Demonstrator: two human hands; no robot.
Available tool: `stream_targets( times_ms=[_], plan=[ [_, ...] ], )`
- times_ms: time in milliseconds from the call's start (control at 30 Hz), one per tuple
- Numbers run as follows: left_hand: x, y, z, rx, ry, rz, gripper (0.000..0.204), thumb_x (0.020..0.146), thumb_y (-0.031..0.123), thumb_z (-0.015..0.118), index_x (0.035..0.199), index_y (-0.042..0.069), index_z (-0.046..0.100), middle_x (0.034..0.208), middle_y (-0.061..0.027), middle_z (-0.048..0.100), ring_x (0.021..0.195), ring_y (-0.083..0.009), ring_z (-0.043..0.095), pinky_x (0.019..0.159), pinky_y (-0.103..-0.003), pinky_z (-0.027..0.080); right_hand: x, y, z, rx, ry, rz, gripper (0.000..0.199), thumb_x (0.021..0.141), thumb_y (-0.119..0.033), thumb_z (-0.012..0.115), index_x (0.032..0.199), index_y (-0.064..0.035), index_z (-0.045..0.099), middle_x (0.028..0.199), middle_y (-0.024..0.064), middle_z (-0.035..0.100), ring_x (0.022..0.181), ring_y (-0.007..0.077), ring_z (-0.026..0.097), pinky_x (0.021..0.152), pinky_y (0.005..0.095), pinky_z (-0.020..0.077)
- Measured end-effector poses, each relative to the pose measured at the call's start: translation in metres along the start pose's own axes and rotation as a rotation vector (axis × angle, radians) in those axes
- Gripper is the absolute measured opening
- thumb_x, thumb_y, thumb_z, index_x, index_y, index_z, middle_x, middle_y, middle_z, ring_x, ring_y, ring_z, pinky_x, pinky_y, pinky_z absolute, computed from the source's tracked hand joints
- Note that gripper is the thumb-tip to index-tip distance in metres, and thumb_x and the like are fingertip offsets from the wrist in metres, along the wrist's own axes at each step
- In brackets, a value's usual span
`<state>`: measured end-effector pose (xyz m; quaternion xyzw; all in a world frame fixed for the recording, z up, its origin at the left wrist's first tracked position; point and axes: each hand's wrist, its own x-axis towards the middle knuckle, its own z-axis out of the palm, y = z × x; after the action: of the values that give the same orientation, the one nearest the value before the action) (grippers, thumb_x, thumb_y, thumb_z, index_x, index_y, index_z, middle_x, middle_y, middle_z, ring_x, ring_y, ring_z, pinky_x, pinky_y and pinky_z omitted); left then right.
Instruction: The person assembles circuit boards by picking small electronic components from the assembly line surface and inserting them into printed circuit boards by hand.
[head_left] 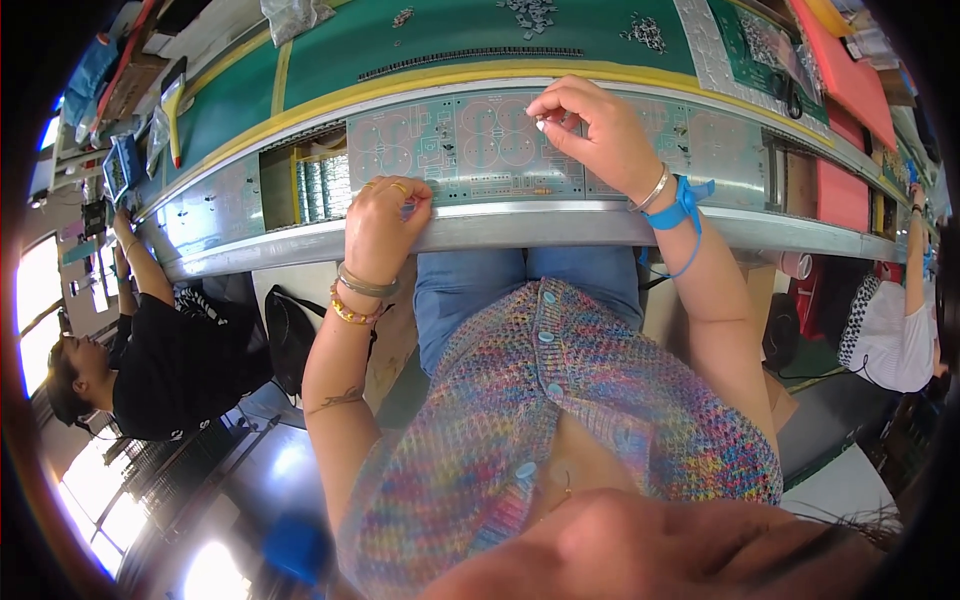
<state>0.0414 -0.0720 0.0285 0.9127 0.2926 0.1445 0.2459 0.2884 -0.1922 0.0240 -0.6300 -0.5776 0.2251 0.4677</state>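
Observation:
A row of printed circuit boards (420, 150) with large circular outlines lies in a metal rail in front of me. Above the boards, toward the right, my right hand (605, 135) has its thumb and forefinger bent together in a pinch. Whatever sits between those fingertips is too small to name. My left hand (385, 225) rests by the rail's near edge with fingers curled, and a bluish bit shows between them that I cannot make out. On the board between my hands lies a small resistor (541, 191). A blue wrist strap (683, 204) circles my right wrist.
Beyond the rail, a green work surface holds a long strip of black parts (470, 58), a pile of grey parts (528, 14) and a heap of small metallic parts (645, 34). Pink foam (850, 80) stands at right. One person (170, 350) works at left, another (890, 330) at right.

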Motion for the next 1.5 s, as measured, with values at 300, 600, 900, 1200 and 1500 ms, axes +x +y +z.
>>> stream_targets(
  times_ms=[300,600,900,1200,1500],
  plan=[
    [0.002,0.000,0.002,0.087,-0.015,0.042,0.009,0.070,0.005,0.068,0.078,0.006,0.066,0.078,-0.0048,0.065,0.074,-0.0207,0.062,0.069,-0.031,0.050,0.000,0.000,0.000,-0.012,-0.005,0.003,0.017,0.081,-0.001,0.059,0.097,-0.0053,0.063,0.091,0.0037,0.059,0.078,0.0133,0.059,0.068,0.0235,0.0489],
    [0.007,0.003,-0.001,0.098,-0.076,0.165,0.012,0.068,0.001,0.064,0.079,0.006,0.066,0.083,-0.0051,0.063,0.081,-0.0255,0.059,0.072,-0.035,0.049,0.000,0.002,-0.001,-0.009,0.012,-0.002,0.016,0.081,-0.001,0.059,0.097,-0.0049,0.062,0.092,0.0037,0.059,0.078,0.0131,0.058,0.067,0.0235,0.0484],
    [-0.003,-0.012,-0.023,0.178,0.131,0.108,0.017,0.076,0.005,0.064,0.092,0.006,0.068,0.096,-0.0067,0.065,0.092,-0.0281,0.057,0.078,-0.037,0.047,-0.001,0.004,0.004,-0.010,0.043,0.003,0.015,0.082,-0.002,0.060,0.096,-0.0053,0.062,0.091,0.0044,0.061,0.079,0.0155,0.060,0.067,0.0259,0.0487],
    [-0.017,-0.024,-0.012,0.472,0.183,-0.108,0.020,0.086,0.017,0.056,0.092,0.003,0.069,0.093,-0.0092,0.065,0.092,-0.0295,0.056,0.083,-0.040,0.042,-0.003,-0.027,0.045,-0.131,-0.061,-0.165,0.010,0.080,-0.009,0.063,0.090,-0.0077,0.061,0.085,0.0061,0.062,0.079,0.0249,0.060,0.067,0.0337,0.0488],
    [-0.008,-0.004,0.007,0.295,0.232,-0.015,0.016,0.084,0.016,0.057,0.086,0.004,0.068,0.089,-0.0085,0.065,0.089,-0.0290,0.057,0.080,-0.039,0.044,-0.005,-0.018,0.064,-0.162,-0.165,-0.066,0.010,0.079,-0.011,0.064,0.088,-0.0074,0.059,0.083,0.0059,0.063,0.078,0.0250,0.060,0.068,0.0350,0.0481]
  ],
)
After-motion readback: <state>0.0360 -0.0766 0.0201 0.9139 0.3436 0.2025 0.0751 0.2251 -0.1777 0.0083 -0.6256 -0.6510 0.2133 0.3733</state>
